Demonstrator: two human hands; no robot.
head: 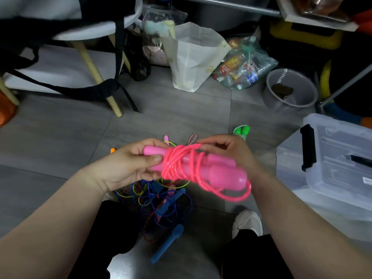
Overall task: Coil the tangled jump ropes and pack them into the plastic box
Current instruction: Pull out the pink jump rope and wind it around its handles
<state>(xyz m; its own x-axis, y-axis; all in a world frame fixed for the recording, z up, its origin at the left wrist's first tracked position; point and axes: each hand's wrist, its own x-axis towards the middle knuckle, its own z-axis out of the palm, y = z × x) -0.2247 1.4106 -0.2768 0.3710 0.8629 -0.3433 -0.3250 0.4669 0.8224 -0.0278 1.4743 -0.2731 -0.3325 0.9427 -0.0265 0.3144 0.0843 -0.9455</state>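
Note:
A pink jump rope is held in mid-air, its cord wound several times around its two pink handles. My left hand grips the handles at their left end. My right hand pinches the pink cord at the top of the bundle; a loose loop hangs below right. On the floor beneath lies a tangle of blue, yellow and red-speckled ropes with blue handles. A green-handled rope lies further off. The clear plastic box, lid on with black latch, stands at the right.
A white stool with wooden legs and black straps stands far left. A white paper bag, a clear bag of bottles and a grey bowl line the back. My white shoe rests on the grey tiled floor.

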